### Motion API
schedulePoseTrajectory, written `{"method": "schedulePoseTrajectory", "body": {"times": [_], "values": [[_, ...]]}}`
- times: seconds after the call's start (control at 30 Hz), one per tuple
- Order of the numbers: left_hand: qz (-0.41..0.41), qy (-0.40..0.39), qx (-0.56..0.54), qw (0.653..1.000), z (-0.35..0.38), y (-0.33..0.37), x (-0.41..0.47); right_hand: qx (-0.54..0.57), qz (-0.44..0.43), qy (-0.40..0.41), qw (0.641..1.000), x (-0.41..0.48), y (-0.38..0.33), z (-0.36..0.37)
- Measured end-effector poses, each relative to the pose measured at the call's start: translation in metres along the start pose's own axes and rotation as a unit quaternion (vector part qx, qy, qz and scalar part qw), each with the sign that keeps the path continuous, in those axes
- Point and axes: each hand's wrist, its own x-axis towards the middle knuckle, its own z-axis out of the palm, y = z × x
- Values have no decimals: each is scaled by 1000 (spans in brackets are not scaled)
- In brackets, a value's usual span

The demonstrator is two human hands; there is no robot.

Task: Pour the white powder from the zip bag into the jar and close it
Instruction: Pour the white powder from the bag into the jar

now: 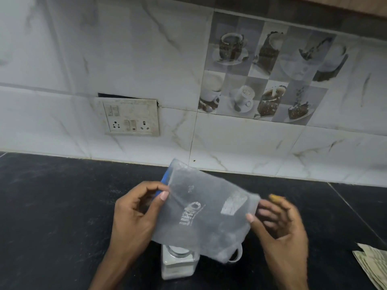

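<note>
I hold a translucent grey zip bag [201,212] with a blue strip on its far left edge, above the black counter. My left hand [134,214] pinches the bag's left edge with thumb and fingers. My right hand [280,225] holds its right edge between the fingertips. The bag looks flat, with a white logo and a white patch on its face. Right under the bag's lower edge stands a clear square jar [178,264], lidless, with white powder in its bottom. No lid is visible.
The black stone counter [52,206] runs to a white marble-tiled wall with a switch and socket plate [130,117]. A small clear ring-shaped piece [236,255] shows beside the bag's lower right corner. Folded papers [372,264] lie at the right edge.
</note>
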Motion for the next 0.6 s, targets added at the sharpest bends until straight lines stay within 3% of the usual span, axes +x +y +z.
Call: {"method": "schedulePoseTrajectory", "body": {"times": [0.1,0.23,0.3,0.37,0.43,0.5,0.6], "values": [[53,-46,30,997,-5,24,14,-4,-110,61,992,2,-29,-13],[134,-137,70,979,-11,59,33,-108,-162,-104,975,9,-59,-17],[172,-186,93,963,-13,73,39,-87,-160,-167,969,10,-60,-7],[189,-172,112,960,-16,81,43,-13,-145,-176,974,5,-61,6],[168,-105,118,973,-23,77,41,84,-100,-137,982,-1,-60,14],[95,-58,89,990,-30,68,32,169,-47,-89,980,-6,-57,20],[-84,-64,-111,988,-25,49,9,238,3,-33,971,-11,-52,31]]}}
